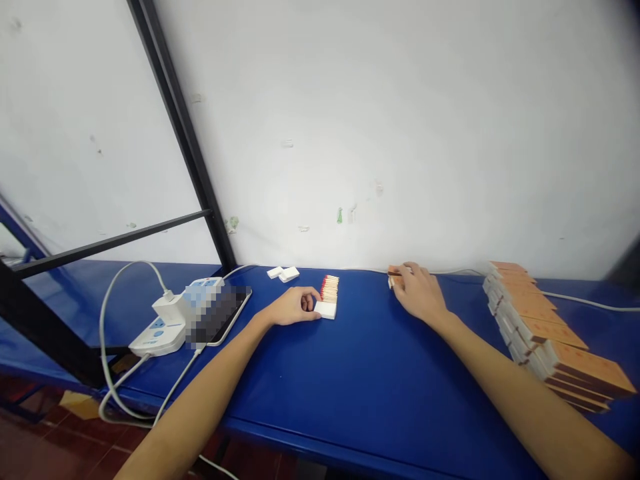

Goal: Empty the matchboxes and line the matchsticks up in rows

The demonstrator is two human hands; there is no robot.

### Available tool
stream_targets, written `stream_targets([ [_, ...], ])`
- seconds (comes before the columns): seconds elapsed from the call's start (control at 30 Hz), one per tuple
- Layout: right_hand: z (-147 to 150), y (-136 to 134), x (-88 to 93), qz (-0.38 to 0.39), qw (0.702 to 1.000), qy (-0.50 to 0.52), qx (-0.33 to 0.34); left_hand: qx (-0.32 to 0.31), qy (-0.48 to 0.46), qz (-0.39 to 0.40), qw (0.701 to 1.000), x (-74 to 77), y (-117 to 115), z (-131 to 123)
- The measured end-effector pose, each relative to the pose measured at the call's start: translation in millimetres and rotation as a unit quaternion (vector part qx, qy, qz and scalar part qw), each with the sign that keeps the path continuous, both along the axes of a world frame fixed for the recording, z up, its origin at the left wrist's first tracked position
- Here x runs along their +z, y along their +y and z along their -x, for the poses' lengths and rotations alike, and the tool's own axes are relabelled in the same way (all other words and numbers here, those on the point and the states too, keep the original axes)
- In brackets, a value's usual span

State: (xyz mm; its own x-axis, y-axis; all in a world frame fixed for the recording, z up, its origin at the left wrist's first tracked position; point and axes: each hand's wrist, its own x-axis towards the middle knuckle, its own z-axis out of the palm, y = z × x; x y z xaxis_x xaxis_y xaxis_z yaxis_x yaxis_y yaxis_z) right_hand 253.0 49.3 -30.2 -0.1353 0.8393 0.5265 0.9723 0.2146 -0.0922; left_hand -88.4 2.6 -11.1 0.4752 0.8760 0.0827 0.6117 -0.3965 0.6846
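My left hand [296,307] is curled, thumb and forefinger at the left edge of a small white matchbox tray [326,310] lying on the blue table. Right behind that tray, a row of matches [329,289] with red heads lies stacked. Farther right, near the wall, my right hand [421,292] closes over an orange matchbox [395,270]; the palm and fingers hide much of it. Two more small white pieces, seemingly trays [289,274], lie behind my left hand.
Stacked orange matchboxes [550,327] stand at the right. On the left are a white power strip [159,337] with a plugged-in charger, a phone [220,317] and looping white cables. A black metal frame [175,113] rises at the left, and a wall [400,133] borders the table's back.
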Motion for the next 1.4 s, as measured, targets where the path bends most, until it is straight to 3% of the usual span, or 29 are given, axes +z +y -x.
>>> stream_targets([
  [0.1,1.1,0.0,-3.2,0.024,0.999,0.005,0.032,-0.001,-0.005,0.002,1.0,-0.8,0.9,1.3],
  [0.6,-2.5,1.2,-7.4,0.08,0.996,0.037,0.031,-0.003,-0.018,0.018,1.0,0.6,0.7,1.3],
  [0.83,-0.1,1.1,-6.3,0.033,0.998,0.04,0.04,-0.001,-0.035,0.014,0.999,0.5,0.5,1.5],
  [0.93,8.1,-4.6,-0.7,-0.011,0.996,0.044,0.074,-0.001,-0.059,0.028,0.998,1.3,1.6,2.6],
  [1.03,24.1,-18.0,6.3,-0.021,0.985,0.048,0.167,0.0,-0.098,0.031,0.995,-0.3,6.3,5.3],
  [1.1,39.7,-31.9,9.8,0.009,0.968,0.05,0.244,0.027,-0.121,0.013,0.992,-3.8,11.1,8.6],
  [1.2,67.0,-57.4,11.8,0.103,0.938,0.072,0.323,0.13,-0.1,-0.067,0.984,-9.9,17.1,15.5],
  [1.3,88.4,-80.4,11.5,0.181,0.908,0.075,0.37,0.239,0.052,-0.141,0.959,-12.4,18.5,22.3],
  [1.4,96.8,-91.8,11.0,0.191,0.895,0.031,0.402,0.301,0.182,-0.138,0.926,-11.0,17.0,26.7],
])
